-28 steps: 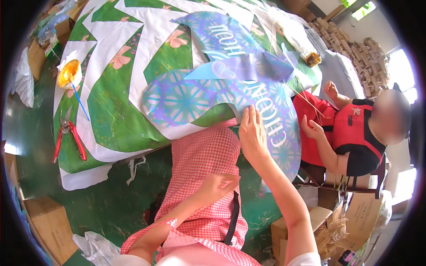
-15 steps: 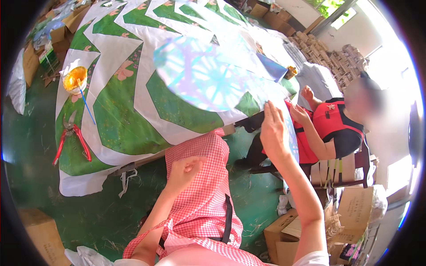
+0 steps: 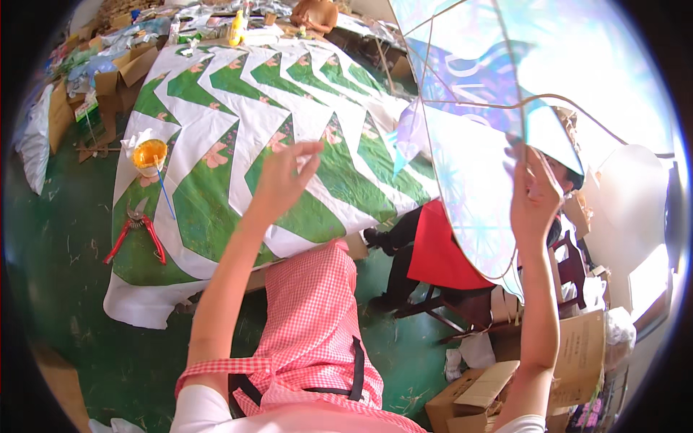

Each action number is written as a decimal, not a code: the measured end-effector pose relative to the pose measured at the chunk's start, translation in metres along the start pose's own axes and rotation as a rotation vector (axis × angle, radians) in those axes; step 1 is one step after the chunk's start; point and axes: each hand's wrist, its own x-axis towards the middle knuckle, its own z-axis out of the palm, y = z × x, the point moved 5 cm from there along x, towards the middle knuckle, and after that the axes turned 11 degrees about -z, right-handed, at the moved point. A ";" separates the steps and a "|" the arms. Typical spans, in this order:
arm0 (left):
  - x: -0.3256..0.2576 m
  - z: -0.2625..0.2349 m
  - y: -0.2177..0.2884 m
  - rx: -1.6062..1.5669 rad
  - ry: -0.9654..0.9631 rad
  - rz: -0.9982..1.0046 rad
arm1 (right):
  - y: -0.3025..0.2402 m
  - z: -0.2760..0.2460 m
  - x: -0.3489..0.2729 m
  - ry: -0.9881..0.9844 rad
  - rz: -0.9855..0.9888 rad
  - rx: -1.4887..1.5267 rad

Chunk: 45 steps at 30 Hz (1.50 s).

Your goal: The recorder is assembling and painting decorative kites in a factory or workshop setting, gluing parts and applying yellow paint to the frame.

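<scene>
A large, thin kite (image 3: 473,177) in pale blue, white and purple stands raised on the right, its thin stick frame showing against the light. My right hand (image 3: 534,191) grips it near the middle, with fingers bent at a stick. Over the near part of the table hovers my left hand (image 3: 280,180), thumb and forefinger apart, nothing between them. It does not touch the kite. Green-and-white patterned cloth (image 3: 238,141) covers the table below. Red-handled pruning shears (image 3: 137,229) and a pot of orange-yellow paste (image 3: 150,154) with a blue stick rest on its left side.
Behind the kite sits a person in a red apron (image 3: 447,249), mostly hidden. Another person (image 3: 315,16) is at the table's far end, near a yellow bottle (image 3: 237,27). Cardboard boxes (image 3: 473,393) stand at lower right; more boxes (image 3: 130,68) lie at far left.
The kite has swung from lying over the table to upright on the right, my right hand moving with it. My left hand has risen from my apron to above the table.
</scene>
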 end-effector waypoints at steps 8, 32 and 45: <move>0.115 -0.074 0.173 0.293 0.551 0.788 | -0.004 -0.092 0.037 0.165 0.022 0.325; 0.111 -0.044 0.258 0.273 0.153 0.630 | 0.038 -0.208 0.119 -0.130 0.156 0.124; -0.052 -0.024 0.226 0.098 -0.448 0.333 | 0.100 -0.163 0.196 -0.292 -0.109 -0.226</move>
